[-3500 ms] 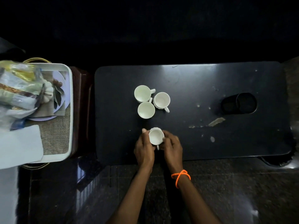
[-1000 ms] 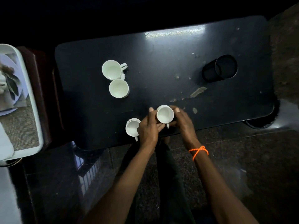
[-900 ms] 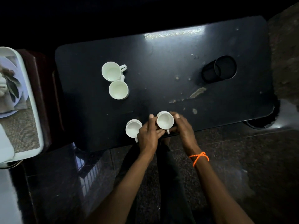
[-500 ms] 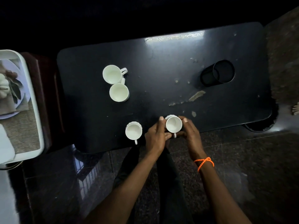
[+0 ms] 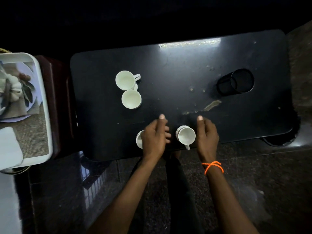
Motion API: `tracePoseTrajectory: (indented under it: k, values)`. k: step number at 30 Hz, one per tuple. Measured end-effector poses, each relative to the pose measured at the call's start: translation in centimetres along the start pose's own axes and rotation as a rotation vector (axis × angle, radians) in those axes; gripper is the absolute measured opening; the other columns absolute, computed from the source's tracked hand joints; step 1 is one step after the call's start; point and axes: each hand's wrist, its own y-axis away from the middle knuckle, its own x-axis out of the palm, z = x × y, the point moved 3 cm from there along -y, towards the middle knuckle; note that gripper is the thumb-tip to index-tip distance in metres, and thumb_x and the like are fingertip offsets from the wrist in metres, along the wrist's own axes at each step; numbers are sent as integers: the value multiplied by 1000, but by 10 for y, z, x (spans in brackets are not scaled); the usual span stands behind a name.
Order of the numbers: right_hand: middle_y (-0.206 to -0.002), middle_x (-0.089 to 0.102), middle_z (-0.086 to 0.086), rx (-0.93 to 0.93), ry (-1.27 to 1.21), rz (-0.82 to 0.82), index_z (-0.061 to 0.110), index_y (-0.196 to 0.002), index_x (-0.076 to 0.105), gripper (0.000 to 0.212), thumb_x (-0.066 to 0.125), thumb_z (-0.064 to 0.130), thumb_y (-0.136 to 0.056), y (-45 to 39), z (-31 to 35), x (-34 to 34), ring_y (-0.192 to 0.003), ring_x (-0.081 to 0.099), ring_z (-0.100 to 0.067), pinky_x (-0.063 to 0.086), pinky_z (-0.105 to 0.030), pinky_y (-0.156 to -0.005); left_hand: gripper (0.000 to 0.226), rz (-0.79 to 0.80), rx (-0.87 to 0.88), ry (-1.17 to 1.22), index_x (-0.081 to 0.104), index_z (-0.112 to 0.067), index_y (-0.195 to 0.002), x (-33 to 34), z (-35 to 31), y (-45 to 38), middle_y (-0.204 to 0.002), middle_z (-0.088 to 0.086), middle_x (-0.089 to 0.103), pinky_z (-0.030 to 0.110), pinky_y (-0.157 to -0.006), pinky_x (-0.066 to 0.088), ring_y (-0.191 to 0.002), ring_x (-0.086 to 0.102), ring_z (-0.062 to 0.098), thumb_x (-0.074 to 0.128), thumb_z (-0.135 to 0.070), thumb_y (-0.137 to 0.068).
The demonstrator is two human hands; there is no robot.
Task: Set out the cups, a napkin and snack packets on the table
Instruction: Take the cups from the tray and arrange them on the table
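Observation:
A white cup [image 5: 186, 136] stands upright near the front edge of the black table [image 5: 177, 65], its handle toward me. My left hand [image 5: 154, 137] and my right hand [image 5: 206, 134] hover on either side of it, fingers apart, touching nothing. Another white cup [image 5: 139, 141] sits half hidden under my left hand. Two more white cups [image 5: 125, 80] [image 5: 131, 99] stand touching each other further back on the left. A white napkin [image 5: 9, 147] lies on the white tray [image 5: 44, 115] at the far left.
The tray rests on a dark red side stand [image 5: 57, 105] and holds a plate [image 5: 25, 71] with items. A black mesh cup [image 5: 236, 84] lies on its side at the table's right. Scuffed patches [image 5: 211, 105] mark the tabletop. Dark glossy floor lies below.
Both hands have let go of the second front cup and moved apart from it. That cup now stands by itself near the table's front edge.

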Motion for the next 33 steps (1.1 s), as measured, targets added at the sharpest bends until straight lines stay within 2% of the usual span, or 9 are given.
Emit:
tracePoseTrajectory:
  k: [4, 6, 9, 11, 13, 17, 21, 29, 33]
  values:
    - [-80, 63, 9, -50, -201, 191, 29, -80, 66, 30, 54, 50, -98, -7, 47, 56, -88, 65, -32, 54, -56, -88, 43, -446, 289, -157, 73, -8, -90, -59, -43, -37, -86, 9, 72, 30, -75, 45, -80, 63, 22, 52, -43, -103]
    - [-78, 64, 11, -6, -233, 333, 34, -75, 67, 33, 54, 56, -95, -5, 70, 91, -91, 70, -33, 55, -55, -89, 39, -553, 275, -169, 70, -3, -106, -77, -55, -57, -105, 8, 67, 15, -81, 36, -95, 55, 16, 53, -38, -105]
    - [-92, 66, 15, 74, -254, 495, 41, -77, 68, 32, 51, 63, -92, -1, 99, 133, -97, 66, -13, 56, -48, -101, 52, -440, 60, -82, 68, -6, -121, -85, -53, -85, -126, 7, 68, 24, -101, 46, -112, 63, 21, 44, -50, -108]
    - [-104, 69, 15, 132, -246, 561, 37, -87, 71, 39, 47, 67, -91, 0, 111, 148, -101, 63, -9, 53, -44, -104, 59, -287, -75, 41, 75, -13, -112, -84, -50, -93, -121, 8, 76, 45, -110, 52, -116, 69, 26, 37, -59, -107]
    - [-115, 76, 8, 177, -195, 602, 32, -105, 76, 56, 40, 72, -91, 0, 118, 154, -109, 68, -15, 54, -46, -104, 64, -214, -116, 88, 79, -22, -94, -81, -50, -90, -109, 6, 81, 50, -106, 56, -108, 74, 25, 36, -69, -101]
    - [-110, 80, 8, 233, -188, 571, 41, -104, 79, 66, 35, 83, -81, -11, 114, 137, -109, 72, -17, 56, -45, -99, 71, -168, -148, 148, 83, -32, -75, -65, -49, -75, -97, 0, 83, 50, -100, 60, -98, 77, 19, 38, -88, -75]
    - [-87, 81, 14, 294, -277, 449, 42, -82, 82, 57, 38, 78, -86, -37, 96, 102, -92, 74, -15, 54, -33, -75, 72, -49, -133, 148, 80, -29, -70, -24, -51, -62, -97, 4, 83, 55, -103, 58, -105, 76, 26, 41, -90, -73]
    - [-99, 81, 0, 314, -306, 345, 27, -86, 80, 59, 37, 63, -104, -81, 72, 64, -107, 74, -28, 60, -44, -88, 102, 52, -114, 71, 81, -14, -104, 41, -59, -60, -122, 15, 77, 52, -110, 53, -123, 68, 33, 28, -94, -67]
    - [-104, 81, -4, 322, -326, 344, 26, -86, 80, 58, 39, 64, -103, -85, 70, 64, -106, 75, -27, 61, -50, -96, 90, 29, -78, 11, 79, -22, -89, 45, -58, -61, -116, 13, 78, 52, -108, 54, -120, 69, 34, 27, -93, -71]
